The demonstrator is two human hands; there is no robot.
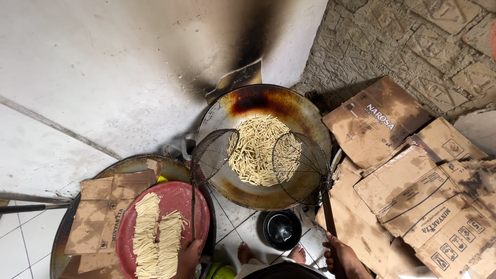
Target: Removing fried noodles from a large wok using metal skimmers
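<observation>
Nearest us, our right hand (342,257) closes its grip on a wooden-handled mesh skimmer (301,166); our left hand (189,257) grips a second skimmer (213,153). Both baskets sit well ahead of the grips, flanking pale dough sticks (257,149) in the wok (263,99). Beside us, a red tray (178,201).

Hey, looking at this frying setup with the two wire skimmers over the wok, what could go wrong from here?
1. Bare feet stand close under the wok; hot oil could splash them.
2. Cardboard sheets lie right beside the wok and might catch fire.
3. Sticks could slip between the skimmers and splash.
</observation>
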